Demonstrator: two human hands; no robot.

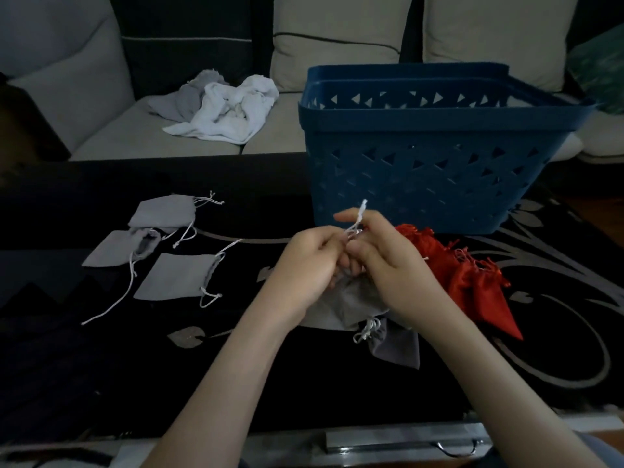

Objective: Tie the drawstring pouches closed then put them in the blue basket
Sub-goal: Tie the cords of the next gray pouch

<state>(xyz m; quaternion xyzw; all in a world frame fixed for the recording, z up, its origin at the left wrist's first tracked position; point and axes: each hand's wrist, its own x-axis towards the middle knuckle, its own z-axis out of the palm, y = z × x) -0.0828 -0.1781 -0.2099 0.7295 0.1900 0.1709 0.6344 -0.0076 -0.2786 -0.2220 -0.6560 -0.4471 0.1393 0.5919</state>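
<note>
Where a second grey pouch (395, 346) lies on the dark bench (101, 332) just nearer than the hands, its cord bunched at the neck, the left hand (310, 265) and right hand (398, 275) meet fingertip to fingertip above it. Both pinch the white cord (358, 221) of a grey pouch (351, 305) that hangs beneath them. Red pouches (472, 285) lie heaped just right of the right hand. Three grey pouches (175, 275) lie open well left of the left hand, cords loose. Beyond the hands stands the blue basket (439, 157); farther still, crumpled cloths (229, 109) rest on a sofa (101, 130).
</note>
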